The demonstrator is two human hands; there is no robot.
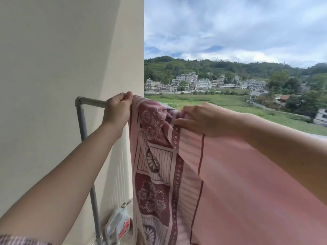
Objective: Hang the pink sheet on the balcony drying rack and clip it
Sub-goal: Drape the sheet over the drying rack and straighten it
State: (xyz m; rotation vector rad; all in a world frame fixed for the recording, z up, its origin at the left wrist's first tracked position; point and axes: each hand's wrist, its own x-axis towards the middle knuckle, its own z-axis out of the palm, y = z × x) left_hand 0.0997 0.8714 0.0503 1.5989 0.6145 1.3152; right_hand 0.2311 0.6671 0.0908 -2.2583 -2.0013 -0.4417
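Fingers (128,96) of my left hand (117,110) pinch the pink sheet (247,174) by the drying rack (92,102); my right hand (203,119) grips its edge, to spread it for clipping.

cream wall (53,68) | cloudy sky (230,23) | hillside village (203,83) | green field (212,101) | daylight
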